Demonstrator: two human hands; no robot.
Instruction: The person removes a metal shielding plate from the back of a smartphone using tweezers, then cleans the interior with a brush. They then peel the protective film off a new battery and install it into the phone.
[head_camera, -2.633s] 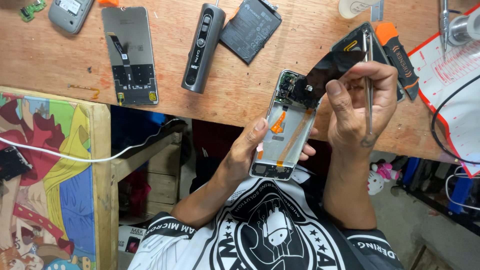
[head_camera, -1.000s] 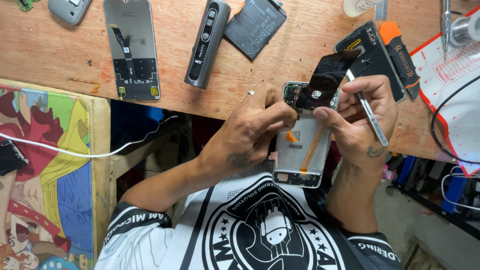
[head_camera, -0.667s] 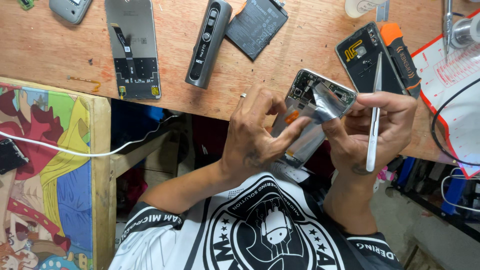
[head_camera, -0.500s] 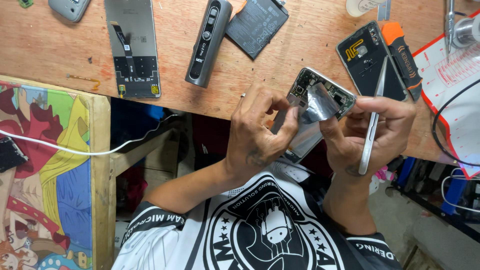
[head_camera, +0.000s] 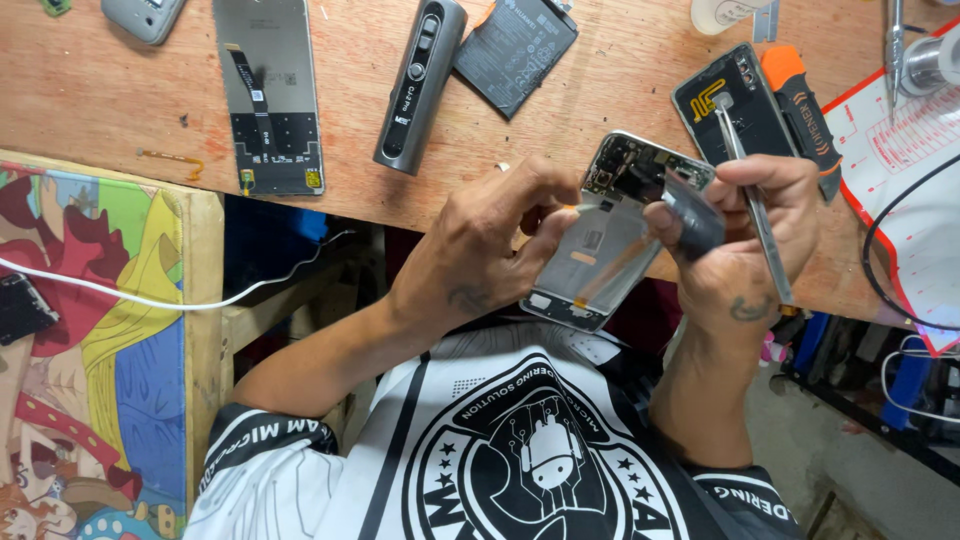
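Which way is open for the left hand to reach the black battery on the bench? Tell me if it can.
Probably yes, once freed. The left hand is busy steadying the opened phone; the battery lies flat just beyond it, nothing on top, only bare wooden bench between.

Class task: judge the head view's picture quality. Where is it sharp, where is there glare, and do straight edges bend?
Head view: even light; both hands and the opened silver phone frame sharp; slight glare on the red-edged white mat; the wooden bench edge bows, showing wide-angle distortion.
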